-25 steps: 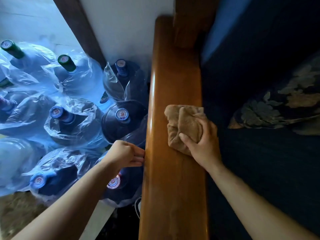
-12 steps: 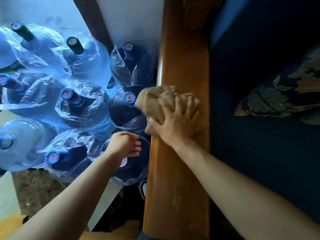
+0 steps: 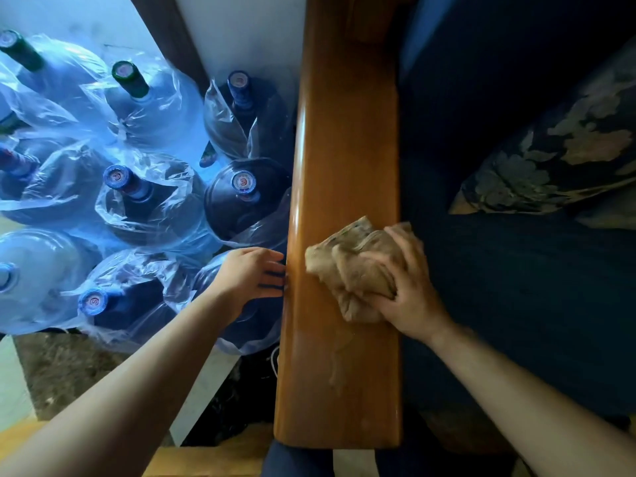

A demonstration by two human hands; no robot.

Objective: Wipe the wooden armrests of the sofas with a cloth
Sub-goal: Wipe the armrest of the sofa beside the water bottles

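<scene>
A long polished wooden armrest runs from the bottom middle up the frame. On its top lies a crumpled tan cloth, pressed down by my right hand, which grips the cloth's right side near the armrest's inner edge. My left hand rests with its fingertips against the armrest's outer left side, fingers apart and holding nothing. A damp streak shows on the wood just below the cloth.
Several large blue water jugs wrapped in clear plastic crowd the floor left of the armrest. The dark blue sofa seat lies to the right, with a flower-patterned cushion on it. A white wall stands behind.
My right hand has swept the cloth from the armrest's left edge back to the right and nearer to me. My left hand has opened a little and touches the armrest's side.
</scene>
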